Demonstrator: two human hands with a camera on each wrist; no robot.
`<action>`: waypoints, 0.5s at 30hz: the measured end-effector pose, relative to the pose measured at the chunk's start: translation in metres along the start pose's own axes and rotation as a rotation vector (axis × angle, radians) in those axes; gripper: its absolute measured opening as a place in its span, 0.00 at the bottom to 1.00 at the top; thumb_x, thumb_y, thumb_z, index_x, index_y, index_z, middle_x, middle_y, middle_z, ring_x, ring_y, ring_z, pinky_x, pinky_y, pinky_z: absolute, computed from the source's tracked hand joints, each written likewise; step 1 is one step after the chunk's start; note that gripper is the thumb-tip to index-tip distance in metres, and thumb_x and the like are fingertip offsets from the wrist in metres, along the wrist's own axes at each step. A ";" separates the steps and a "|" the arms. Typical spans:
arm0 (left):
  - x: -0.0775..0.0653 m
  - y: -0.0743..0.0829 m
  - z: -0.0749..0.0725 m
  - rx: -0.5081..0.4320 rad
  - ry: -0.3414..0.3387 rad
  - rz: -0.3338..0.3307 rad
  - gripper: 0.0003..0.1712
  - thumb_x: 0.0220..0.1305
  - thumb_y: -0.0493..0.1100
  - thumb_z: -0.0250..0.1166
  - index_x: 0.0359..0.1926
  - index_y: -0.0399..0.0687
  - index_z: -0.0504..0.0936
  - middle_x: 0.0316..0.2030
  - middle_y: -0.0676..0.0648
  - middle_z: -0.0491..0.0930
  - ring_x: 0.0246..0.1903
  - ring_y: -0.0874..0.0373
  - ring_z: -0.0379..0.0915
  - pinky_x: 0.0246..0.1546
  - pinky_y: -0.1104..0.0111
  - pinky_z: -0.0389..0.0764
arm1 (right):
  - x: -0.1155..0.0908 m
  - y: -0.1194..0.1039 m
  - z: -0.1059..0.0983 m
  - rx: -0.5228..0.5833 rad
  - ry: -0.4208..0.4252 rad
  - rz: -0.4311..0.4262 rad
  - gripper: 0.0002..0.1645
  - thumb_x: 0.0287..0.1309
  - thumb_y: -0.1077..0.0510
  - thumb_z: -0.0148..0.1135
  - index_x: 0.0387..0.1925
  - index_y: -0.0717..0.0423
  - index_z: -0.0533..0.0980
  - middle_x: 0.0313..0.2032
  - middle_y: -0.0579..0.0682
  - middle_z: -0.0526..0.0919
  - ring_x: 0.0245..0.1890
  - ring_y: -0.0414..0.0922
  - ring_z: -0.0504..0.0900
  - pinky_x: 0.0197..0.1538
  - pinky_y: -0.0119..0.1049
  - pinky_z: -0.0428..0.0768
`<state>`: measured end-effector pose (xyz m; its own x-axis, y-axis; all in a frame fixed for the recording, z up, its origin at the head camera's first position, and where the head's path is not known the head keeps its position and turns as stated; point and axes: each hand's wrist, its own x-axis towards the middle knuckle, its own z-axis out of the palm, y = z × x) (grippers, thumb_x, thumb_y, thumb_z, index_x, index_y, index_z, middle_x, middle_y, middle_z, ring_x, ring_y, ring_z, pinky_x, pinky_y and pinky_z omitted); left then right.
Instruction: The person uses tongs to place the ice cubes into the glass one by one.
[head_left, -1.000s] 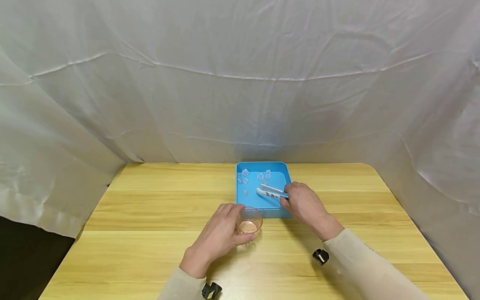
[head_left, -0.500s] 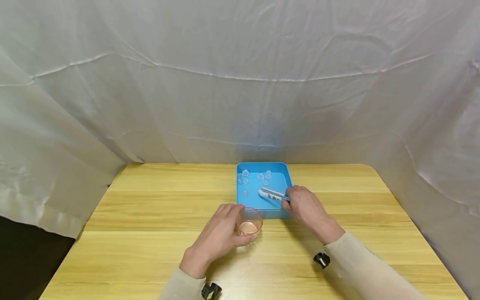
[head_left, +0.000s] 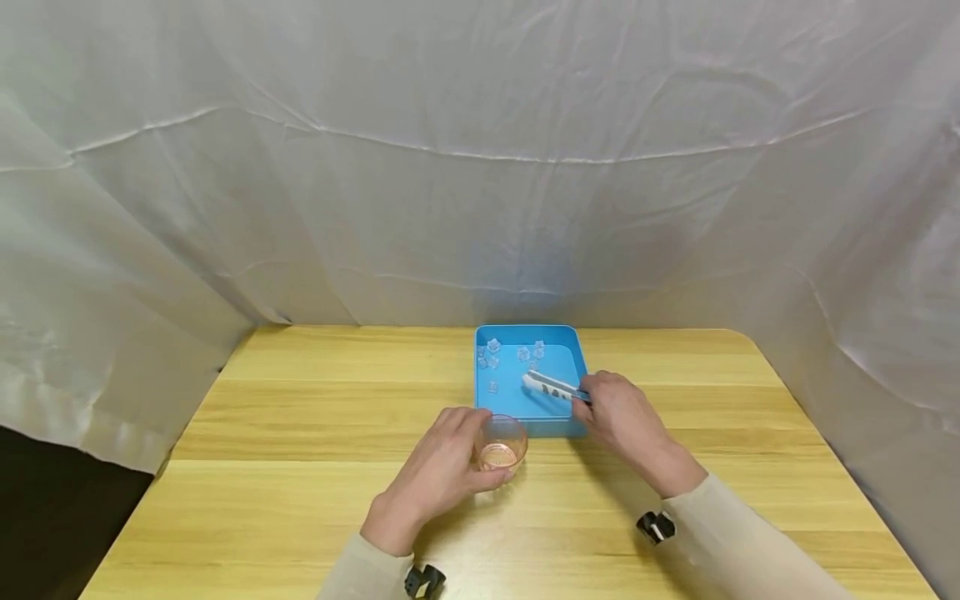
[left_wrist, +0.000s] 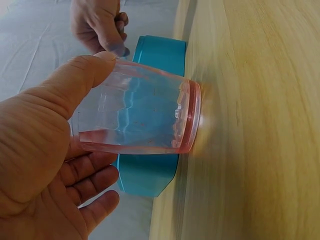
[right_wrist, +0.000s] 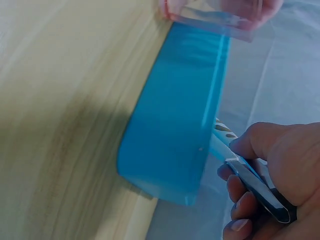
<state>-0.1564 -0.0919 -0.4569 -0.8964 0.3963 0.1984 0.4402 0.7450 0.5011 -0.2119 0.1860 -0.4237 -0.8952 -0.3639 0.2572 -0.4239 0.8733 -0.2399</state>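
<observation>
My left hand (head_left: 442,467) holds a clear, pink-tinted cup (head_left: 501,446) upright at the near side of a blue tray (head_left: 506,404), thumb and fingers on opposite sides near the rim. My right hand (head_left: 622,417) grips a pair of tongs (head_left: 553,387), reaching over the tray's right wall. In the head view the tong arms lie close together, their tips above the tray floor. In the right wrist view the metal handle (right_wrist: 257,192) sits between thumb and curled fingers, while the wall hides the tips. I cannot tell whether the tongs hold anything.
Several clear ice-like cubes (head_left: 523,354) lie in the tray, mostly along its far and left parts, with one lone cube (head_left: 492,387) nearer the front. The wooden table (head_left: 285,442) ends at a grey cloth (head_left: 480,208) behind and at the sides.
The tong arms, spread apart one second ago, have come together. The right hand with the tongs has shifted slightly right and toward me. My left hand and the cup stay nearly still.
</observation>
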 end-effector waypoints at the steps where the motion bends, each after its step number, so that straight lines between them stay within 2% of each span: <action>1: 0.000 0.000 0.000 0.000 0.002 0.004 0.47 0.58 0.62 0.79 0.69 0.41 0.75 0.62 0.43 0.79 0.65 0.48 0.72 0.68 0.55 0.76 | -0.001 0.000 -0.002 0.004 0.005 0.006 0.19 0.66 0.62 0.62 0.20 0.51 0.67 0.21 0.46 0.65 0.23 0.42 0.63 0.27 0.33 0.63; 5: 0.000 0.001 0.000 0.002 0.006 0.014 0.46 0.58 0.61 0.80 0.69 0.40 0.75 0.62 0.43 0.79 0.65 0.48 0.72 0.67 0.55 0.77 | -0.008 -0.004 -0.008 0.014 0.039 0.002 0.15 0.66 0.61 0.63 0.23 0.53 0.73 0.22 0.46 0.68 0.24 0.42 0.64 0.28 0.33 0.65; 10: 0.000 0.000 0.001 0.009 0.007 0.019 0.46 0.58 0.61 0.79 0.69 0.40 0.75 0.62 0.43 0.79 0.64 0.49 0.72 0.67 0.55 0.77 | -0.020 -0.012 -0.017 0.046 0.069 -0.001 0.07 0.67 0.61 0.65 0.32 0.57 0.82 0.25 0.45 0.74 0.26 0.40 0.67 0.30 0.34 0.71; 15: -0.001 0.000 0.000 0.005 0.008 0.018 0.46 0.58 0.60 0.80 0.69 0.41 0.75 0.61 0.43 0.79 0.64 0.49 0.72 0.66 0.55 0.77 | -0.030 -0.019 -0.024 0.082 0.051 0.034 0.06 0.68 0.59 0.65 0.35 0.56 0.83 0.27 0.44 0.76 0.27 0.40 0.68 0.30 0.35 0.71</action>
<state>-0.1562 -0.0922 -0.4575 -0.8889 0.4053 0.2137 0.4563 0.7403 0.4937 -0.1735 0.1884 -0.4041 -0.9018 -0.3158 0.2949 -0.4054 0.8545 -0.3247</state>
